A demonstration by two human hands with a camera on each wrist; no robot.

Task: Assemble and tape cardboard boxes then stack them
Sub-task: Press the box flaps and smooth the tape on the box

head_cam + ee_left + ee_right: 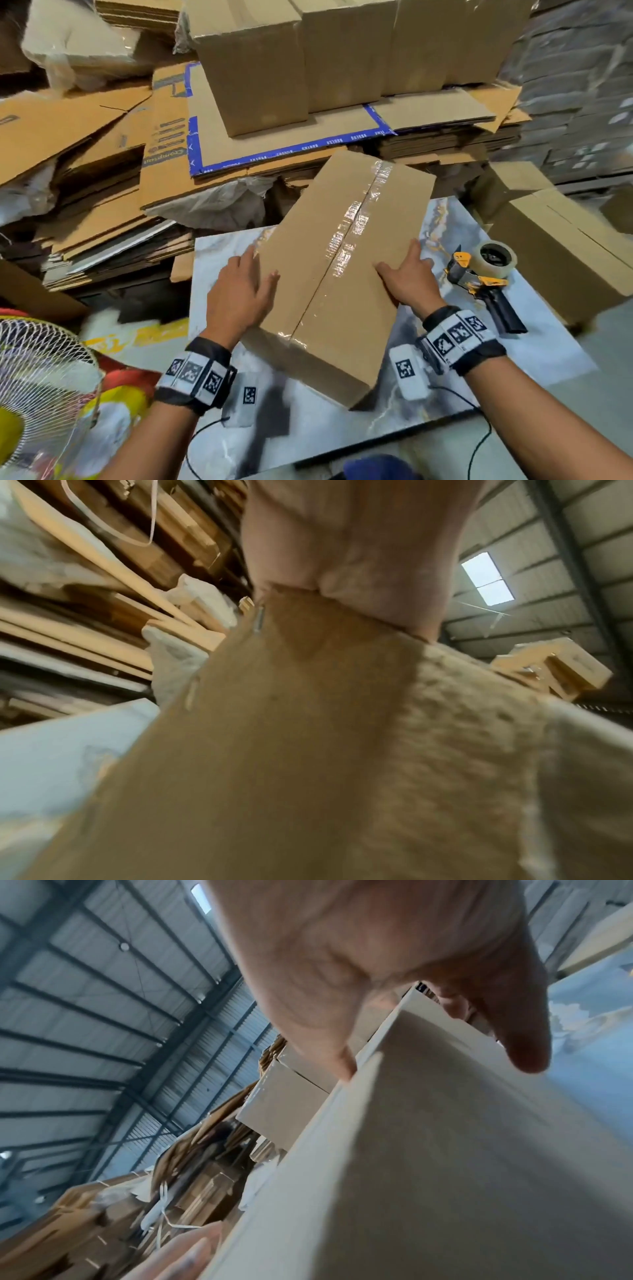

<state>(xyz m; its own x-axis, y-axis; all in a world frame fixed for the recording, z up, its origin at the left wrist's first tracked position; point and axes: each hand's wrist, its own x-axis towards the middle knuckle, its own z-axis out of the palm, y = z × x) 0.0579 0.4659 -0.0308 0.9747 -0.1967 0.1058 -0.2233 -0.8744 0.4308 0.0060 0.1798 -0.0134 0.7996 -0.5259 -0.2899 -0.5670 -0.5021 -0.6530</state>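
Observation:
A long brown cardboard box [342, 246] lies slantwise on the marble-patterned table [534, 342], its top seam covered with clear tape and its far end reaching past the table edge. My left hand [239, 294] holds its left long edge, thumb on top and fingers down the side. My right hand [411, 281] holds the right long edge the same way. The left wrist view has the palm [352, 547] against the box wall [308, 750]. In the right wrist view, thumb and fingers [377, 947] straddle the box edge [445, 1150].
A yellow and black tape gun [486, 274] with a clear roll lies on the table right of the box. Assembled boxes [260, 68] stand on flat cardboard beyond. Flattened cartons [85, 137] pile up at left, another box [565, 246] sits at right, and a fan [34, 377] is at lower left.

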